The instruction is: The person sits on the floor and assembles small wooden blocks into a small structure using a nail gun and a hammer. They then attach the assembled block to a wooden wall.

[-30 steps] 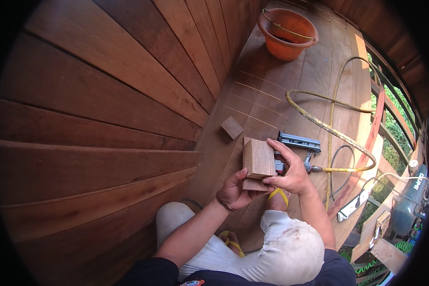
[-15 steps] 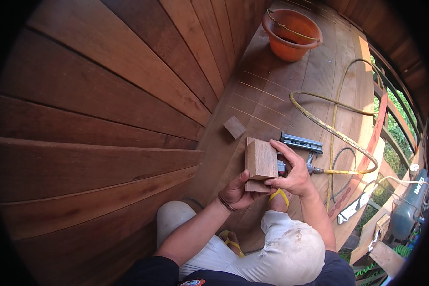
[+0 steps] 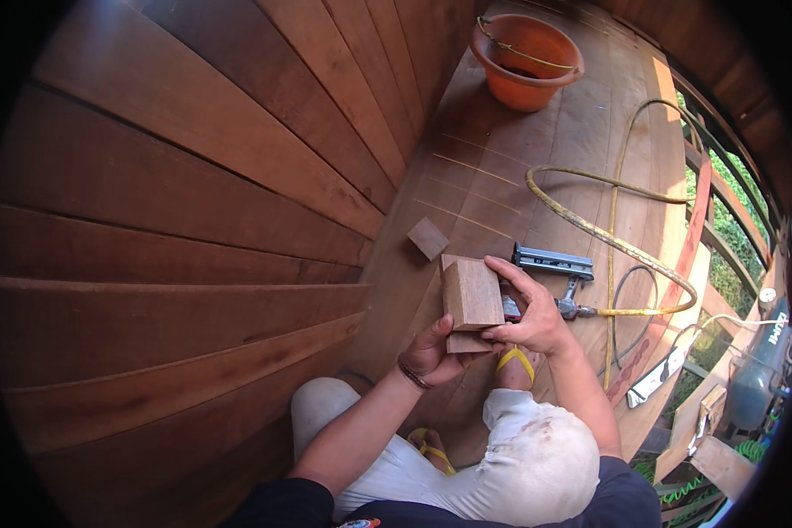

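Between my two hands is a small block of brown wood pieces (image 3: 473,297), with a broad face turned up and a lower piece sticking out at its near end. My left hand (image 3: 429,351) grips its near left corner, thumb along the side. My right hand (image 3: 531,310) holds its right side, fingers over the far corner and thumb at the near edge. Just beyond my right hand a nail gun (image 3: 553,261) lies on the plank floor, partly hidden by that hand. A loose square wood piece (image 3: 428,238) lies on the floor to the far left of the block.
A yellowish air hose (image 3: 603,233) loops across the plank floor (image 3: 466,189) from the nail gun. An orange bucket (image 3: 528,66) stands at the far end. A plank wall (image 3: 194,211) rises on the left. An air compressor (image 3: 759,374) and wood offcuts (image 3: 722,466) are at right.
The block and both hands have shifted slightly left, with the grip the same. The whole view has moved a little as well.
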The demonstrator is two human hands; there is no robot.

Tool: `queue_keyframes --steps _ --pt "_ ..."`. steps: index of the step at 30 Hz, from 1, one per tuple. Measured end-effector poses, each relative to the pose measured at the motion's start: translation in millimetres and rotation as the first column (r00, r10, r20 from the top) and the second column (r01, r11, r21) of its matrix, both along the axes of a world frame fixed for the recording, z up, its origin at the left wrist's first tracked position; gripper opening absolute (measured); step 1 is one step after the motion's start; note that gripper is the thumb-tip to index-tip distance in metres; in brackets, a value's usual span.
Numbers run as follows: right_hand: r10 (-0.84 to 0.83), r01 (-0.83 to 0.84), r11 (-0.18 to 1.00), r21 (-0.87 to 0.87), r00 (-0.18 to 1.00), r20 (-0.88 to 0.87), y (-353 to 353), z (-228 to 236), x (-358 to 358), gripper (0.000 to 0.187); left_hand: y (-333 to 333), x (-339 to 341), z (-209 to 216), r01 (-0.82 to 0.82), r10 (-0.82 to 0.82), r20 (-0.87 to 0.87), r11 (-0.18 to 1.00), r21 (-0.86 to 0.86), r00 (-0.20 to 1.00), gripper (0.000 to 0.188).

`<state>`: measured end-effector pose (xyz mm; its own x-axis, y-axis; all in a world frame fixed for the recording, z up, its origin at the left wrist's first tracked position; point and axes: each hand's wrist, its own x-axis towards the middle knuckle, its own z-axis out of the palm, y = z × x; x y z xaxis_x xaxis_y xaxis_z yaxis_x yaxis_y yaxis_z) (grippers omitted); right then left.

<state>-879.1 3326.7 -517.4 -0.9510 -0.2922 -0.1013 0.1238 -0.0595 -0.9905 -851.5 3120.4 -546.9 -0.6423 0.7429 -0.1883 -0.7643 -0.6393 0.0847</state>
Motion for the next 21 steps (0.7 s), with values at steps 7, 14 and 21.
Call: queue_keyframes --steps 7,14,21 --pt "-0.029 0.045 0.978 0.203 0.996 -0.081 24 -35 0 0.095 -12 -15 -8 -0.024 0.011 -0.06 0.978 -0.208 0.998 0.076" --pt "0.186 0.087 0.313 0.946 0.971 -0.151 73 -120 46 0.076 -51 -42 -62 -0.038 -0.129 -0.102 0.422 -0.906 0.986 0.044" --pt "0.237 0.176 0.098 0.979 0.952 -0.195 92 -182 57 0.086 -49 -33 -94 0.03 -0.094 -0.013 0.439 -0.898 0.995 0.055"
